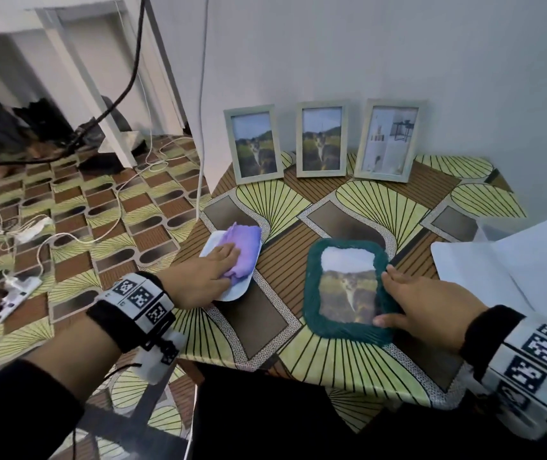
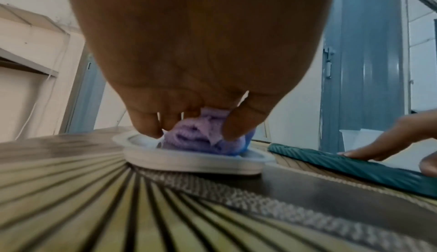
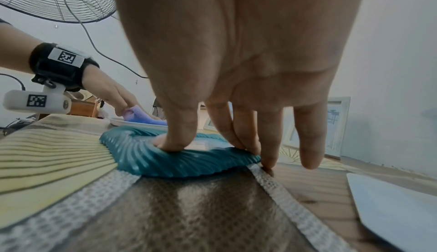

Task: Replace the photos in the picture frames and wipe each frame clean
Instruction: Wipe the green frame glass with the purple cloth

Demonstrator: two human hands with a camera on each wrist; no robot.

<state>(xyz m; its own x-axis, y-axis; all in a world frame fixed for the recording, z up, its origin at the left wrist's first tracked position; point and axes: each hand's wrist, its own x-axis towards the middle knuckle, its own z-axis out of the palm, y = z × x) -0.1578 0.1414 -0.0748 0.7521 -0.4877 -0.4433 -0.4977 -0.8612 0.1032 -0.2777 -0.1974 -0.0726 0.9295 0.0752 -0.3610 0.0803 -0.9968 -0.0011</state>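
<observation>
Teal frame: ribbed teal picture frame with rounded corners [image 1: 345, 330] lies flat on the near middle of the patterned table [image 1: 365, 370], with a landscape photo [image 1: 348, 293] inside it.
Right hand: right hand [image 1: 428, 307] rests on the right edge of this frame; the fingers are slightly spread, the thumb [image 3: 175, 140] presses on the near edge of the photo, and two fingertips touch the frame's edge.
White frame: white rounded plastic frame [image 1: 232, 290] lies flat to the left of the teal one, apart from it.
Left hand: left hand [image 1: 205, 277] holds the crumpled purple cloth [image 1: 243, 254] on the white frame, thumb and fingers curled around it.
Far side: three pale rectangular frames [image 1: 322, 144] lean on the wall, side by side.
Right side: white sheets [image 1: 498, 270] lie on the table.
</observation>
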